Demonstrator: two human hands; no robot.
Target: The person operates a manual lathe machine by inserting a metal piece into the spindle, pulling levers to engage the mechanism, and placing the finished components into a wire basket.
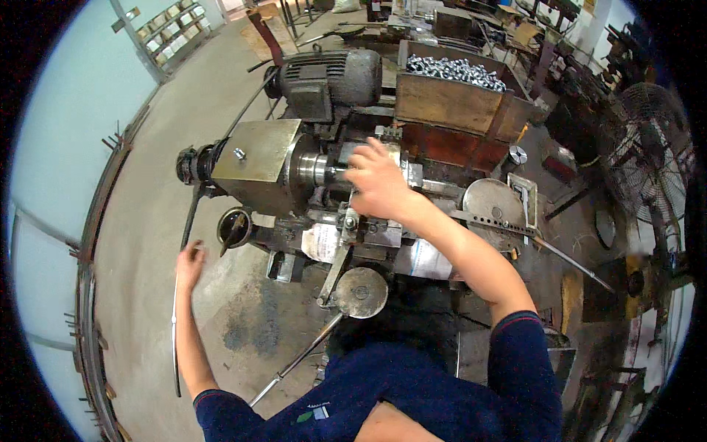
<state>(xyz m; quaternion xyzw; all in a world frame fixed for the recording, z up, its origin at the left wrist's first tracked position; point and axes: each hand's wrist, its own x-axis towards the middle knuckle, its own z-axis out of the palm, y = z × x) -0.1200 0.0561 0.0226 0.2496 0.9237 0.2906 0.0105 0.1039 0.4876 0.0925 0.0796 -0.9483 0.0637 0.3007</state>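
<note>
A small grimy metal lathe stands before me. My left hand (191, 266), fingers curled, is at the long lever (177, 339) that hangs from the left end of the headstock (254, 151). Over the machine's middle, my right hand (377, 180) is bent with its fingers closed, just right of the shiny round chuck (313, 169). Whatever lies between those fingers is hidden. Below that hand is the tool slide (350, 221) with its bolts. A small metal fitting (239, 153) rests on the headstock cover.
Behind the lathe sits a dark ribbed motor (331, 77). A rusty bin (449, 99) holds many shiny metal parts. A dark round cup (234, 227) is at the front left. Round plates (361, 292) and a long handle (298, 357) jut toward me. A fan (641, 147) stands right.
</note>
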